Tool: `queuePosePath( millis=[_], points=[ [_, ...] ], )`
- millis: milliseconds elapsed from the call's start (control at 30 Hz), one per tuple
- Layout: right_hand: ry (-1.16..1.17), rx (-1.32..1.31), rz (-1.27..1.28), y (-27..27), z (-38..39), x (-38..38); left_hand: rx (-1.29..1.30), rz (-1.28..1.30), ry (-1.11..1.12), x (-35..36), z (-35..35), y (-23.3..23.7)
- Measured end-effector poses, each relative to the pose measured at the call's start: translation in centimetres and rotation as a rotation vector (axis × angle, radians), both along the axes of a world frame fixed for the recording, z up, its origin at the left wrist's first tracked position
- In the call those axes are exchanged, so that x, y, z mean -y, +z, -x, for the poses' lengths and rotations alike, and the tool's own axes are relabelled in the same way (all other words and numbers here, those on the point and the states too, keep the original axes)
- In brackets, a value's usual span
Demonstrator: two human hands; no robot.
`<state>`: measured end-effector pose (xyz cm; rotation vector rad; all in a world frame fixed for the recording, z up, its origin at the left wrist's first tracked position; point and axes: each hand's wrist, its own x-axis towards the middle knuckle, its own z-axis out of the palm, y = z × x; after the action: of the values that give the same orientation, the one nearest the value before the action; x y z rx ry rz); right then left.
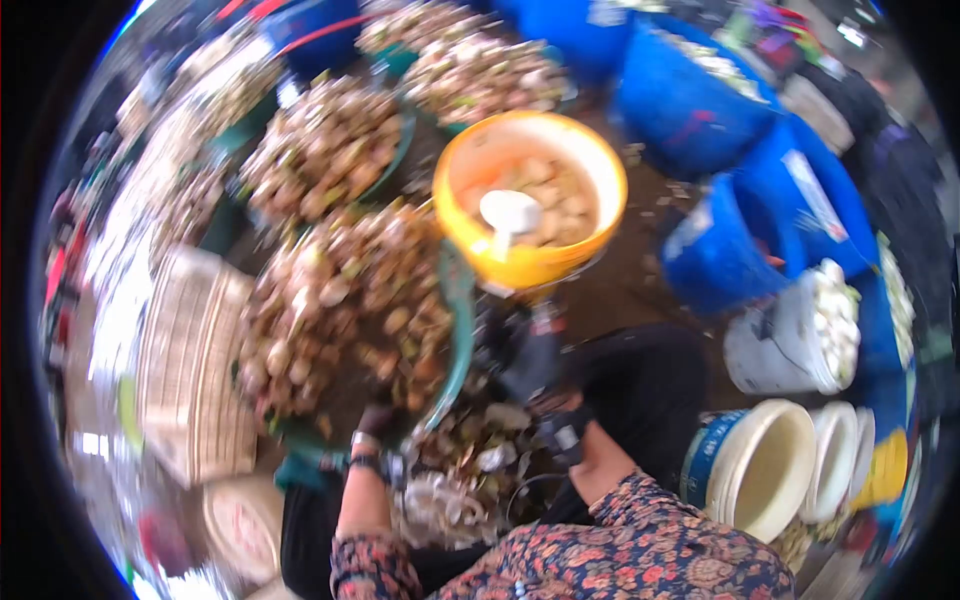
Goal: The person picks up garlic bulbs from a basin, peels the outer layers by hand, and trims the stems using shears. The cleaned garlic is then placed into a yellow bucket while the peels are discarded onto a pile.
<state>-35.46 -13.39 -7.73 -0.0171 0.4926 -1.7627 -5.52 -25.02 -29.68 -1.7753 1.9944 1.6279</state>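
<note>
My left hand (pixel 380 420), dark and blurred, is at the near rim of a green basin (pixel 460 320) heaped with unpeeled, onion-like bulbs (pixel 320 300). My right hand (pixel 556 403) is farther right, above my lap, with a dark band around the wrist. Motion blur hides the fingers of both hands, so I cannot make out what they hold. Between my forearms lies a pile of peelings and skins (pixel 480 440), with crumpled clear plastic (pixel 445 510) nearer me. Beyond the basin stands a yellow bucket (pixel 530 270) holding pale bulbs and a white scoop (pixel 510 212).
Several more basins of bulbs (pixel 325 150) stand at the far left. Stacked beige crates (pixel 195 370) are beside the basin. Blue tubs (pixel 690 110) line the far right, near a white bucket (pixel 770 350) full of peeled bulbs. Cream buckets (pixel 765 475) lie tilted at my right.
</note>
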Motion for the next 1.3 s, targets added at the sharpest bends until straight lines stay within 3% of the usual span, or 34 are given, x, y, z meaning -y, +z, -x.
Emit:
queuePosePath(
  millis=[33, 67, 100, 133, 167, 200, 233, 267, 333, 400, 467, 533, 567, 600, 667, 733, 800, 933, 967, 1000, 1067, 1100, 1300],
  points=[
    [0.010, -0.108, -0.034, -1.4, 0.1, 0.6, 0.074, -0.012, -0.011, -0.3, 1.2, 0.8],
    [-0.020, -0.630, -0.171, -5.3, -0.2, 1.1, -0.072, -0.123, 0.110, -1.6, 3.4, 4.4],
    [-0.151, -0.484, -0.038, -6.6, -2.2, 0.3, -0.492, -0.151, 0.092, -2.3, 4.4, 5.5],
    [-0.240, -0.886, -0.174, -8.8, -4.4, 0.3, -0.627, -0.137, 0.115, -3.1, 5.3, 6.9],
    [0.130, -1.247, -0.262, -9.8, -4.1, -0.6, -0.596, -0.182, 0.200, -4.1, 6.3, 9.8],
    [0.389, -1.411, -0.449, -3.5, -4.4, -2.1, -0.537, -0.140, 0.151, -4.1, 6.1, 10.4],
    [0.252, -1.583, -0.531, -11.8, -7.2, -0.8, -0.667, -0.112, 0.149, -5.0, 7.0, 12.0],
    [0.270, -1.595, -0.569, -9.2, -8.2, -1.6, -0.551, -0.013, 0.007, -6.2, 7.5, 15.0],
    [0.372, -1.536, -0.541, -8.3, -7.7, -1.8, -0.574, 0.117, -0.137, -6.8, 7.5, 14.6],
    [0.452, -1.284, -0.483, -7.1, -7.0, -2.5, -0.623, -0.040, -0.256, -7.0, 6.3, 15.8],
    [0.385, -1.366, -0.518, -8.9, -7.4, -2.4, -0.610, -0.040, -0.196, -8.4, 7.2, 17.2],
    [0.358, -1.290, -0.402, -9.0, -7.7, -3.0, -0.557, -0.023, -0.074, -9.9, 7.8, 19.5],
    [0.345, -1.360, -0.338, -10.3, -8.2, -2.8, -0.517, 0.195, -0.133, -10.9, 8.5, 20.7],
    [0.329, -1.430, -0.282, -10.4, -8.2, -2.9, -0.527, 0.197, -0.155, -10.9, 8.6, 20.3],
    [0.290, -1.423, -0.437, -9.6, -8.7, -3.6, -0.679, 0.161, -0.100, -11.1, 7.3, 17.6],
    [0.333, -1.433, -0.466, -7.5, -8.1, -4.4, -0.654, 0.126, -0.080, -11.2, 6.8, 16.7],
    [0.391, -1.510, -0.403, -8.2, -8.0, -4.3, -0.511, 0.265, -0.214, -12.1, 6.8, 18.2],
    [0.301, -1.400, -0.250, -8.2, -8.1, -5.4, -0.592, 0.275, -0.234, -12.9, 7.2, 18.4],
    [0.213, -1.464, -0.208, -13.1, -8.9, -3.3, -0.665, 0.252, -0.214, -13.0, 7.2, 18.2],
    [0.204, -1.468, -0.219, -13.9, -9.0, -3.3, -0.672, 0.247, -0.224, -13.1, 7.3, 18.7],
    [0.229, -1.374, -0.172, -13.9, -8.8, -3.4, -0.616, -0.034, -0.084, -13.2, 7.0, 20.0],
    [0.335, -1.384, -0.248, -13.5, -8.4, -3.3, -0.608, -0.046, -0.066, -13.3, 7.1, 19.8],
    [0.387, -0.916, -0.063, -10.7, -7.1, -6.8, -0.681, 0.146, -0.016, -14.2, 8.0, 17.9]
  ],
)
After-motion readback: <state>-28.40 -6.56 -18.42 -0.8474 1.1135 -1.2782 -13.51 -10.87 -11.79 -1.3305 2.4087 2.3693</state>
